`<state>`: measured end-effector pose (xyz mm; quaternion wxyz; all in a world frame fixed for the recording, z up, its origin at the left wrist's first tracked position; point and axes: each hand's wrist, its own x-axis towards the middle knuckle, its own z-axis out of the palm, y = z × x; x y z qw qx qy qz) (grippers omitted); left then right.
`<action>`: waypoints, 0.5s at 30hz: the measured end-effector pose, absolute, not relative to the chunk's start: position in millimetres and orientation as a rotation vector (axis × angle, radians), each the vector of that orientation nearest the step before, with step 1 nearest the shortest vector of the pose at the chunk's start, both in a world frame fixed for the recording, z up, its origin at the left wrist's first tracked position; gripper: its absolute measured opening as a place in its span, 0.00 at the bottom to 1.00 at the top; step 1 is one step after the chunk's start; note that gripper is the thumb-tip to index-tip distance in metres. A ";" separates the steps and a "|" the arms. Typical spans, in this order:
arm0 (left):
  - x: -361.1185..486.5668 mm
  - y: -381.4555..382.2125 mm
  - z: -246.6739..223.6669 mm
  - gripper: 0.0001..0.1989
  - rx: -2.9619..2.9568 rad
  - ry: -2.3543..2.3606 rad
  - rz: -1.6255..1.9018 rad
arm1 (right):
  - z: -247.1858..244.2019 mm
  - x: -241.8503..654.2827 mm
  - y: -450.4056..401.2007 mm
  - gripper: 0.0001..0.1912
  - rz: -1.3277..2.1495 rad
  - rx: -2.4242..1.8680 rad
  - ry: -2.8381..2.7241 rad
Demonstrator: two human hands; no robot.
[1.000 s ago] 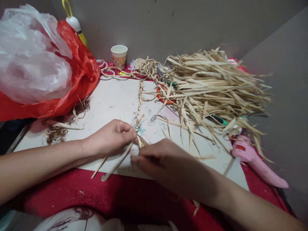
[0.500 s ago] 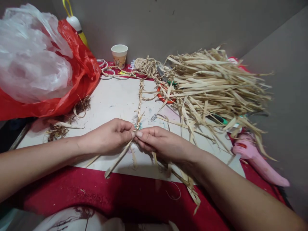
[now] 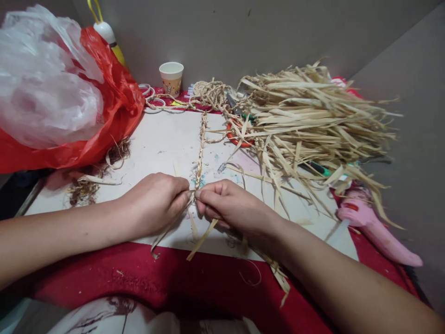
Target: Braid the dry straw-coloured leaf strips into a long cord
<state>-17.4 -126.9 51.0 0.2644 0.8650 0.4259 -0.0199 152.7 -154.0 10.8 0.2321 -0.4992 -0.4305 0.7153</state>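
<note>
A thin braid of dried straw (image 3: 200, 153) runs down the white board (image 3: 167, 144) to my fingertips. My left hand (image 3: 163, 202) is closed, thumb and forefinger pinching a straw strand at the braid's lower end. Close beside it, my right hand (image 3: 225, 202) pinches the braid's end between thumb and fingers. From under the right hand a flat straw strip (image 3: 202, 240) sticks out toward the front. Another strand trails below the left hand. The other fingers of both hands are curled and partly hidden.
At the right lies a large heap of dried straw (image 3: 323, 120), with orange-handled scissors (image 3: 239, 134) at its edge. A pink glue gun (image 3: 378, 232) rests at the far right. Plastic bags (image 3: 52, 93) bulge at the left; a paper cup (image 3: 171, 79) stands behind.
My left hand has drawn slightly left from the right one, with a strand between them. The strip under my right hand now points down and left.
</note>
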 end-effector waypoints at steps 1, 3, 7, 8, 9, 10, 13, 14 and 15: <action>-17.7 -128.8 51.3 0.15 2.385 1.148 -0.076 | 11.7 152.2 -154.8 0.13 1.959 -1.366 -1.176; -17.5 -133.6 49.8 0.16 2.473 1.135 -0.117 | 13.7 151.3 -156.1 0.12 1.956 -1.341 -1.152; -14.5 -145.2 42.1 0.16 2.680 1.139 -0.185 | 15.4 151.6 -156.9 0.14 2.000 -1.281 -1.078; -13.6 -148.0 40.4 0.14 2.734 1.135 -0.208 | 15.2 152.2 -156.7 0.16 2.017 -1.265 -1.061; -12.8 -150.5 38.9 0.12 2.784 1.125 -0.230 | 14.8 152.8 -156.5 0.17 2.036 -1.245 -1.047; -12.1 -152.6 37.9 0.10 2.831 1.107 -0.243 | 14.4 153.5 -156.2 0.18 2.055 -1.226 -1.035; -10.8 -156.6 36.3 0.09 2.949 1.033 -0.241 | 13.6 154.7 -155.8 0.19 2.078 -1.191 -1.040; -10.4 -157.4 35.9 0.09 2.983 1.019 -0.234 | 13.4 154.7 -155.9 0.20 2.073 -1.190 -1.049; -9.8 -158.3 35.3 0.09 3.020 1.019 -0.229 | 13.2 154.3 -156.1 0.19 2.067 -1.192 -1.057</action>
